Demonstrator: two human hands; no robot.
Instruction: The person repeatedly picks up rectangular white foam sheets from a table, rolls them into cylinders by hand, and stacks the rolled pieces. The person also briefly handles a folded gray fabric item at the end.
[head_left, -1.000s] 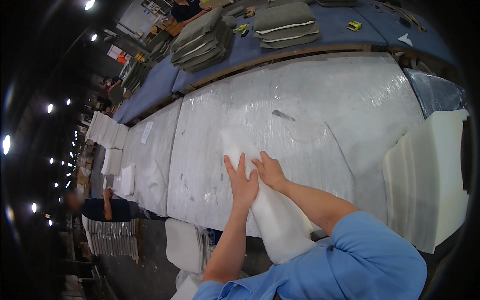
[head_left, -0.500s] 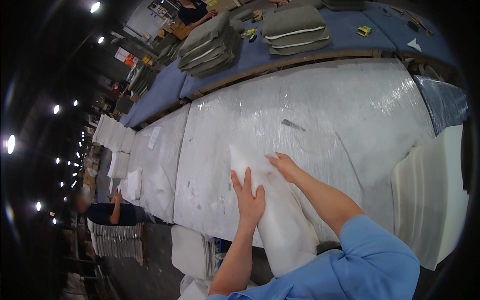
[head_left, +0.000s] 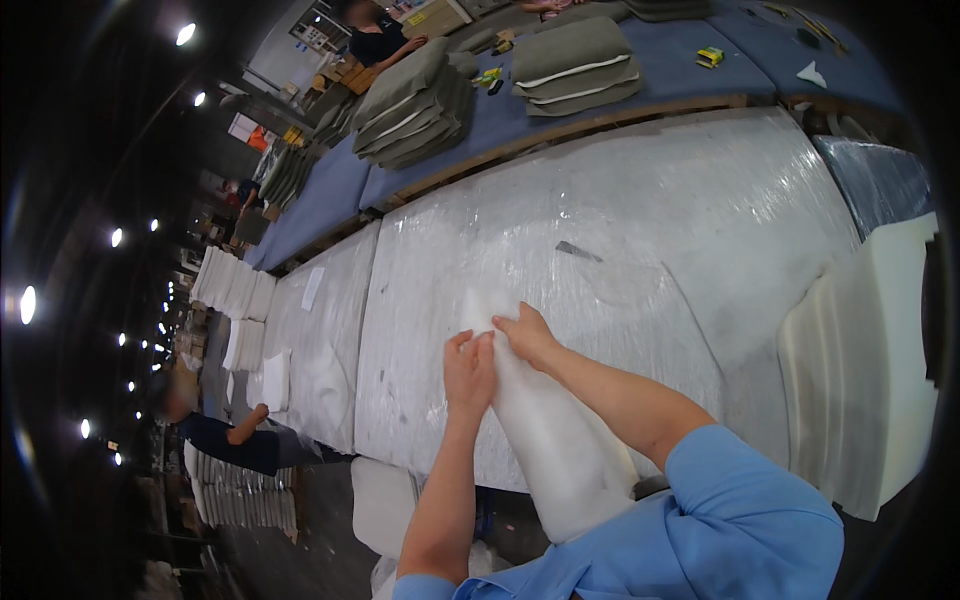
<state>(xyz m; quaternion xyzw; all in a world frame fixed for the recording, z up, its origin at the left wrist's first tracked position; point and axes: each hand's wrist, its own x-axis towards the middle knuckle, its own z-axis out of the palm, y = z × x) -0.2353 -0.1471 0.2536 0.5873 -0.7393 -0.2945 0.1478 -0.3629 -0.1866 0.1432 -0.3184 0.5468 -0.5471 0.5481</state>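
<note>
Left hand (head_left: 470, 378) and right hand (head_left: 528, 338) together, pinching the far end of the white padding (head_left: 555, 430)!
It runs from mid-frame down to the blue shirt (head_left: 670, 540), front looking covered, but a cream edge (head_left: 626, 457) shows bare at lower centre, so covering seems partial; the plastic-covered table (head_left: 480, 240) spreads beyond.

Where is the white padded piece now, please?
In the head view, the white padded piece is mostly in the lower half, just right of centre, stretching from the blue shirt to the left hand and right hand.
</note>
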